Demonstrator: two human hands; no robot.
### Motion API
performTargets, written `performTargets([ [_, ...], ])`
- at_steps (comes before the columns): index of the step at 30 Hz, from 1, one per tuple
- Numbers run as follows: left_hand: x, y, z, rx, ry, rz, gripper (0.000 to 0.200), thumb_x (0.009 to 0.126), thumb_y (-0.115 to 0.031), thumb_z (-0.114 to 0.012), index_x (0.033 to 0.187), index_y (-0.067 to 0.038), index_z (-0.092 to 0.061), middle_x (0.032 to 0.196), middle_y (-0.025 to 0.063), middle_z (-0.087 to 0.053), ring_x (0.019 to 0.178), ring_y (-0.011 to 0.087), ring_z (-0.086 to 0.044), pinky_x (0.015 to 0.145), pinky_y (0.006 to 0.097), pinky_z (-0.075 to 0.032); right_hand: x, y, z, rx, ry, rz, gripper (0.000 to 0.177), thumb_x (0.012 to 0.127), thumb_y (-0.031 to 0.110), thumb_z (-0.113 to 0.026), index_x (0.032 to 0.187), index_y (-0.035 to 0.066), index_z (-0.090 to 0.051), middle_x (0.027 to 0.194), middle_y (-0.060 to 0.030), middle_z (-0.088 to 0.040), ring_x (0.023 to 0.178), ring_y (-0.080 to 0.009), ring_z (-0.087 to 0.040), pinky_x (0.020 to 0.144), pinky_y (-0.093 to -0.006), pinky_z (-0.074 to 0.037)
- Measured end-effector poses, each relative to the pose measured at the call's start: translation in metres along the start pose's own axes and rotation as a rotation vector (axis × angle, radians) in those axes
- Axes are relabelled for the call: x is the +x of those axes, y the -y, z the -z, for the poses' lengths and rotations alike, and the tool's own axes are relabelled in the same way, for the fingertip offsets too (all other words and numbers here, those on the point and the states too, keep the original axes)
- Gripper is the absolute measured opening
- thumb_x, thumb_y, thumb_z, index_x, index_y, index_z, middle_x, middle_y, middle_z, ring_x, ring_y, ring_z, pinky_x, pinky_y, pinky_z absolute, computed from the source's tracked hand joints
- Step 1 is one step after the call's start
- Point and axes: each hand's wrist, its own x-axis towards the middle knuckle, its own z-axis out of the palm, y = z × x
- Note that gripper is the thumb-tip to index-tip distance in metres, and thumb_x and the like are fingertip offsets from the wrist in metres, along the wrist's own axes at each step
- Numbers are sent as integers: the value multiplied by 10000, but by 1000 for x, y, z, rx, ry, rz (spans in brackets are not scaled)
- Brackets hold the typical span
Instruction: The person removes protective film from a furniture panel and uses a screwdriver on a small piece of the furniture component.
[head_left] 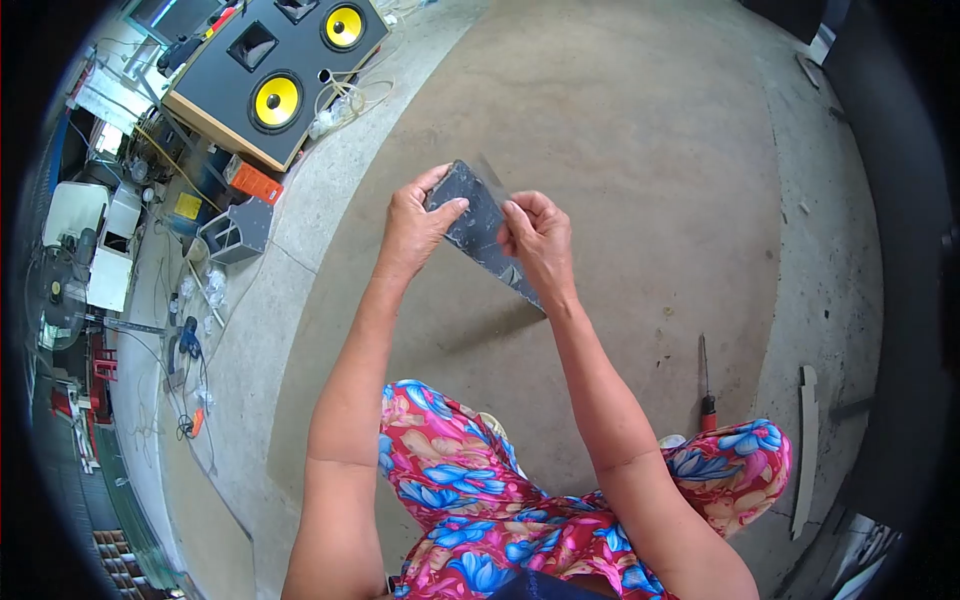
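1. Head view: dark flat panel held up over the floor.
2. Left hand's clamped on its upper end, thumb across the face.
3. Right hand's curled tight at the edge, pinching a blurry thin strip.
4. Red-handled tool by the knee, speaker box upper left.

Dark panel: scuffed, rough-edged. Thin strip: blurred, perhaps metal. Speaker cabinet: matt front, wood edge.

Soft light is brightening the floor, a faint shadow is lying at six o'clock from the dark panel, blur is smearing the strip, and distortion is bending the edges.
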Motion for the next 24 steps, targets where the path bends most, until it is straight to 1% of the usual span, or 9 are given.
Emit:
performTargets([
  [2, 0, 4, 1, 11, -33, -18, 418, 771, -13, -664, 1165, 61, -547, 966, 74, -644, 828, 89, -597, 734, 221, -498, 12, -35, 22, -91, -32, -104, 137, 892, 128, -539, 873, -4, -572, 598, -37, -583, 485, -78, -520, 428, -209, -392],
  [3, 1, 9, 1, 22, -58, -23, 405, 758, -8, -671, 1144, 52, -564, 956, 78, -652, 826, 95, -605, 733, 229, -501, 10, -44, 32, -77, -61, -260, 128, 892, 124, -539, 855, 7, -576, 598, -40, -586, 482, -74, -522, 422, -203, -400],
  [6, 2, 7, 3, 11, -71, -21, 376, 756, -16, -668, 1116, 48, -582, 940, 95, -664, 824, 107, -617, 732, 242, -504, 0, -59, 33, -31, -202, -220, 137, 896, 132, -535, 856, 7, -575, 601, -46, -591, 490, -74, -536, 429, -196, -413],
  [10, 2, 8, 4, 37, -76, -41, 333, 801, -70, -623, 1103, 61, -576, 922, 144, -668, 822, 145, -633, 721, 269, -502, -13, 3, -24, 174, -119, 50, 142, 906, 137, -532, 875, 2, -563, 624, -59, -614, 496, -86, -559, 450, -198, -444],
  [13, -1, -4, 3, 215, -133, -54, 332, 831, -121, -584, 1098, 75, -563, 918, 192, -660, 829, 215, -650, 736, 312, -496, -15, 2, -40, 164, -33, -21, 149, 911, 141, -525, 896, -5, -549, 643, -72, -627, 489, -94, -562, 446, -201, -444],
  [17, 2, 9, 9, 335, -183, -58, 340, 839, -144, -571, 1092, 83, -552, 918, 229, -644, 848, 288, -648, 761, 352, -484, -4, -56, -7, -15, -132, -374, 186, 925, 158, -487, 886, -18, -536, 645, -76, -628, 483, -95, -560, 426, -203, -434],
  [20, 0, 14, 11, 325, -171, -16, 338, 840, -147, -571, 1089, 81, -549, 924, 236, -639, 858, 309, -643, 763, 362, -480, -11, -56, -8, 116, -102, -242, 191, 926, 161, -484, 881, -17, -540, 638, -70, -624, 477, -94, -554, 426, -200, -432],
  [21, 1, 14, 12, 325, -169, -10, 337, 840, -147, -571, 1088, 79, -549, 925, 237, -638, 857, 311, -643, 758, 363, -480, -13, -39, -20, 146, -66, -167, 189, 926, 166, -486, 880, -9, -539, 632, -64, -620, 473, -89, -547, 408, -198, -405],
  [24, 1, 11, 11, 306, -168, -13, 336, 842, -149, -574, 1091, 75, -550, 925, 230, -638, 849, 309, -643, 754, 362, -479, -9, -17, -36, 99, 126, -122, 172, 939, 191, -489, 871, 41, -540, 635, -37, -615, 450, -66, -516, 412, -182, -384],
])
